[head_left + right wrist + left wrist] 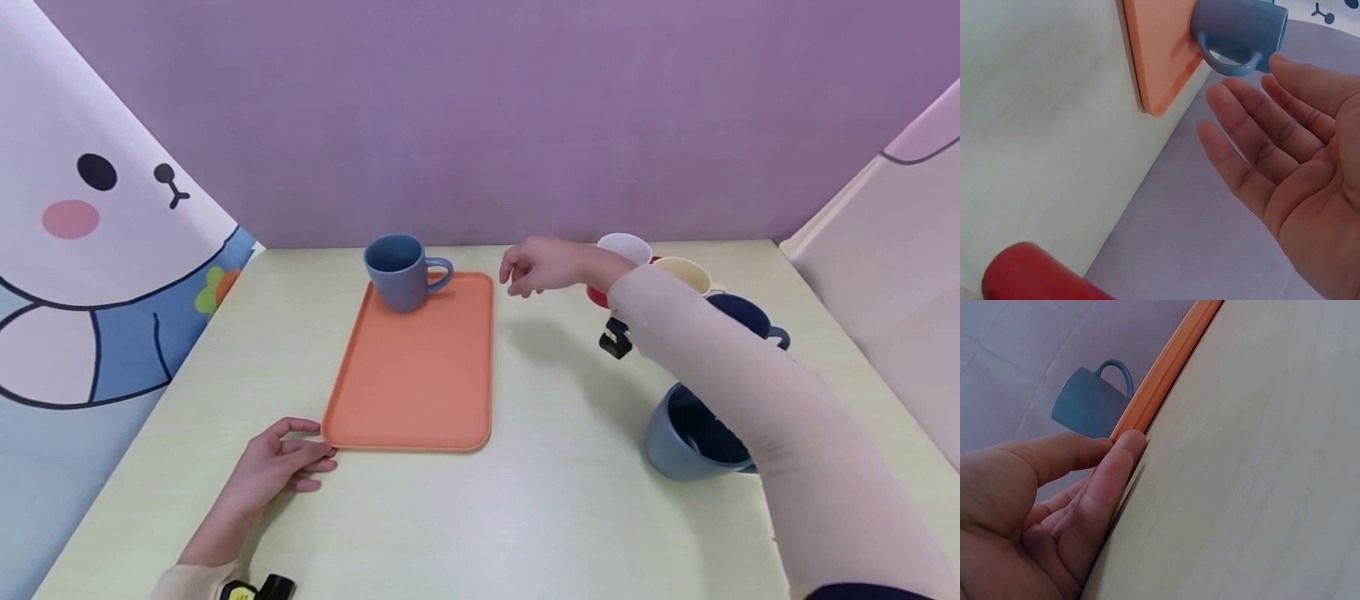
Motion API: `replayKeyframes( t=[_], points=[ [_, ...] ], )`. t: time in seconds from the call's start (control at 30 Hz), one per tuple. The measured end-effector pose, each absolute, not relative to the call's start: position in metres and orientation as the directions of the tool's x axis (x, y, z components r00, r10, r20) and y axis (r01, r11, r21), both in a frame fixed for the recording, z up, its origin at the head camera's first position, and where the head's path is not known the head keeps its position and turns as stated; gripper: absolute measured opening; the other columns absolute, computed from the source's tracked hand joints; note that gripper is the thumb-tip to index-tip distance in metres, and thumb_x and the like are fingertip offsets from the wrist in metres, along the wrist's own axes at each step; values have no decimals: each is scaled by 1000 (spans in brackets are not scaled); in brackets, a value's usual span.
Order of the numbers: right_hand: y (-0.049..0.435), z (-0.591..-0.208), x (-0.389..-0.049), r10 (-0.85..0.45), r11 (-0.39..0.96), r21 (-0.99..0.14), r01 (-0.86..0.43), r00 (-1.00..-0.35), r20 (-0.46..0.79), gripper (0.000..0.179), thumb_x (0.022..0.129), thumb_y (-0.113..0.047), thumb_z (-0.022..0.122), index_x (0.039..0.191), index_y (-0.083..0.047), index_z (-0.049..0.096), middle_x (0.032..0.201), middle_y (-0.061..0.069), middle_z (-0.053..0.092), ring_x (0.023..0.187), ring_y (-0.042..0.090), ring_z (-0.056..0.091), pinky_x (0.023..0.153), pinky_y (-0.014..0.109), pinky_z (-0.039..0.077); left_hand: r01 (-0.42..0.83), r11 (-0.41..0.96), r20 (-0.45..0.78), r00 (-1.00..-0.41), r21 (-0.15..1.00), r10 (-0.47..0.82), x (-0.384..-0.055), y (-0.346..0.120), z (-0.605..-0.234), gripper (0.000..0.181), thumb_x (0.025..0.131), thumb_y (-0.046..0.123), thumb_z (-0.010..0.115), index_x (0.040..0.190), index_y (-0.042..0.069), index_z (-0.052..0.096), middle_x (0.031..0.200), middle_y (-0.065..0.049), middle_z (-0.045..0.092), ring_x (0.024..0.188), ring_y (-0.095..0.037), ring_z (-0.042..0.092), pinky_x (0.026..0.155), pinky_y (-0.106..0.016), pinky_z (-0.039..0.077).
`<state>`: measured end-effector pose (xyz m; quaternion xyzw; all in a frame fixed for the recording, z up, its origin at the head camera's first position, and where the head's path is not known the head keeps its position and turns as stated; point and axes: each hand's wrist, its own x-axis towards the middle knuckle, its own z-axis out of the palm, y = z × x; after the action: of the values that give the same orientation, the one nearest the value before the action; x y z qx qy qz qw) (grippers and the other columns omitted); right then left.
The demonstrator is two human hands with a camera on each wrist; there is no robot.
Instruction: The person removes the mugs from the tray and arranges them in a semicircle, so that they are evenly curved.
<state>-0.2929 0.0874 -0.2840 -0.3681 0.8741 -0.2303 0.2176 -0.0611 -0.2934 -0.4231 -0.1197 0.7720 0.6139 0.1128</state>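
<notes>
A blue-grey mug (401,275) stands upright at the far left of an orange tray (420,375), its handle pointing right. My left hand (277,467) is at the tray's near left corner; the left wrist view shows thumb and fingers pinching the tray's rim (1160,378). To the right of the tray, my right hand (551,265) hangs above the table with its fingers loosely bent and nothing in them. In the right wrist view, the fingertips lie close to the mug's handle (1229,67), with a gap between them.
Several cups stand on the right, partly hidden by my right arm: a red one (596,297), a cream one (684,271), a dark blue one (738,312) and a larger blue-grey one (667,446). A purple backdrop (525,125) rises behind the table (555,517).
</notes>
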Motion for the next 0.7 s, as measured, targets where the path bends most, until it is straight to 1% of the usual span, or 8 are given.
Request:
replayKeyframes(
  t=[0.2, 0.4, 0.57, 0.7],
  points=[
    [70, -290, -307, -719, 639, -572, -514, -663, -208, 21, 95, -9, 62, 114, -1, 64, 94, 9, 71, 89, 30, 66, 76, 35, 56, -326, 218, -323, -945, 920, -51, -61, -293, -423, 40, 98, 8, 63, 127, -7, 41, 95, -10, 75, 79, -15, 73, 65, -33, 61],
    [55, -301, -314, -701, 640, -586, -497, -691, -178, 21, 96, -10, 62, 114, -2, 66, 99, 12, 72, 89, 29, 68, 74, 34, 56, -334, 221, -331, -942, 916, -55, -60, -293, -423, 41, 97, 8, 64, 127, -8, 41, 94, -10, 75, 79, -15, 74, 65, -33, 61],
    [44, -312, -319, -676, 634, -623, -458, -720, -159, 22, 97, -13, 62, 115, -1, 66, 95, 10, 71, 89, 28, 67, 75, 34, 56, -343, 222, -337, -939, 913, -66, -59, -294, -424, 40, 97, 8, 64, 126, -7, 42, 94, -11, 75, 79, -16, 74, 65, -33, 61],
    [37, -321, -322, -650, 596, -686, -418, -752, -106, 23, 96, -12, 64, 115, 1, 66, 91, 10, 71, 90, 33, 67, 77, 37, 57, -330, 224, -325, -944, 917, -58, -59, -294, -423, 39, 97, 7, 64, 126, -8, 42, 94, -12, 75, 80, -16, 74, 65, -33, 61]
  ],
)
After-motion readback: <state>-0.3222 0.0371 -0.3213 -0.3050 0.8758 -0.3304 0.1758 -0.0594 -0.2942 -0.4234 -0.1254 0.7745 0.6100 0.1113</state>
